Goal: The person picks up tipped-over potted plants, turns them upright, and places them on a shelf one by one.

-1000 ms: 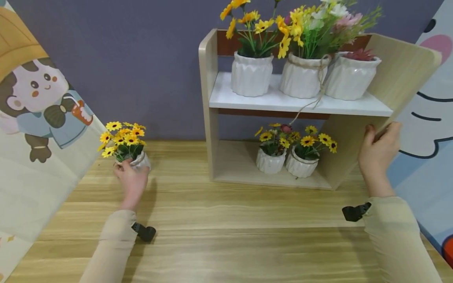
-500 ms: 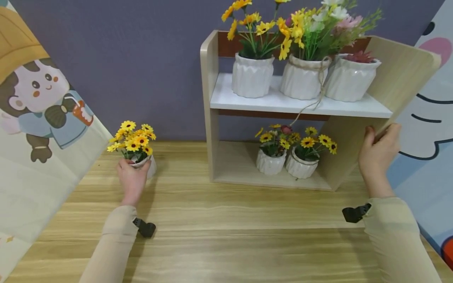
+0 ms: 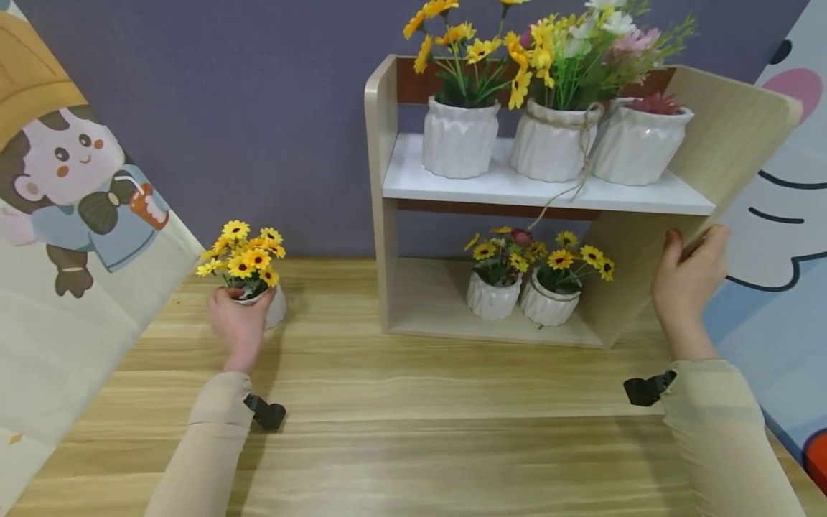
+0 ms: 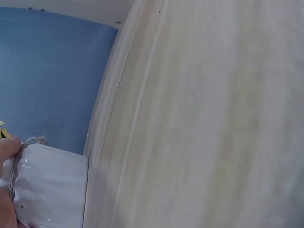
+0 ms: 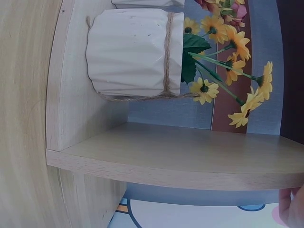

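At the left of the head view stands a white pot of yellow flowers (image 3: 276, 307), and my left hand (image 3: 239, 323) grips it near the rim. The left wrist view shows that pot (image 4: 52, 185) with twine around it, its base against the wooden surface. My right hand (image 3: 691, 283) holds the right side panel of a two-tier wooden shelf (image 3: 730, 136), thumb on the inner face. In the right wrist view only a bit of the right hand (image 5: 292, 206) appears, at the panel's edge. A twine-tied pot (image 5: 133, 52) sits inside the shelf near that panel.
The white upper tier holds a yellow-flower pot (image 3: 460, 136), a mixed-flower pot (image 3: 549, 147) and a red succulent pot (image 3: 639, 143). Two small flower pots, one left (image 3: 493, 296) and one right (image 3: 549, 301), share the bottom tier. A printed cloth (image 3: 71, 215) borders the table on the left.
The left hand's hold on the pot has shifted, and the pot with its flowers has moved slightly right and turned more upright. The right hand stays on the shelf panel.
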`<act>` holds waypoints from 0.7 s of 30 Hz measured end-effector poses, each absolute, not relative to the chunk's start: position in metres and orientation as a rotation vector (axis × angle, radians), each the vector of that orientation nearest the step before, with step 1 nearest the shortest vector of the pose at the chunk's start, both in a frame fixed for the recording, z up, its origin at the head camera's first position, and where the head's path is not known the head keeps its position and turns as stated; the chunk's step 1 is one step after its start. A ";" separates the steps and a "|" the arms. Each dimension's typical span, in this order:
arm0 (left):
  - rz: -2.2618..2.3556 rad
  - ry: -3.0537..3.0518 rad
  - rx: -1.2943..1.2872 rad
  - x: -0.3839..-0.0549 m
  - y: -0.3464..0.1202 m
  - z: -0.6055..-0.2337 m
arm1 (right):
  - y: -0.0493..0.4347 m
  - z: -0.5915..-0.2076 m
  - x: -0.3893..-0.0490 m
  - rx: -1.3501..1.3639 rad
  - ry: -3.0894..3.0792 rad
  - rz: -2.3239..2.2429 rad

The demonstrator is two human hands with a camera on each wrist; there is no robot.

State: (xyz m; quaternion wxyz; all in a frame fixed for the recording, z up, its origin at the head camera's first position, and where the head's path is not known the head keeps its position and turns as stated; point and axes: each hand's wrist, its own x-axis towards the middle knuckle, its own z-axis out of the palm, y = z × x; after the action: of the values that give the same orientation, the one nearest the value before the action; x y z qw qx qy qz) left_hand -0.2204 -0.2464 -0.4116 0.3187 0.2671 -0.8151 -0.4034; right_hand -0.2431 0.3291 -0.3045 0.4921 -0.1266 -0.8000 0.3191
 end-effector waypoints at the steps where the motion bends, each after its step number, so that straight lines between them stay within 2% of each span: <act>1: -1.050 -2.150 0.704 -0.220 -0.247 -0.411 | 0.329 -0.305 -0.243 -0.309 -1.938 0.773; 21: -1.140 -2.189 0.703 -0.211 -0.244 -0.409 | 0.329 -0.305 -0.244 -0.318 -1.929 0.782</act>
State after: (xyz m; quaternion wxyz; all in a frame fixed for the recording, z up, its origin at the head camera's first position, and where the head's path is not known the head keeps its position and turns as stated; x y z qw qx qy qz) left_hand -0.2115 -0.2443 -0.4092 0.2836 0.2628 -0.8180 -0.4260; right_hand -0.2442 0.3288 -0.3048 0.4951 -0.1312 -0.7959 0.3229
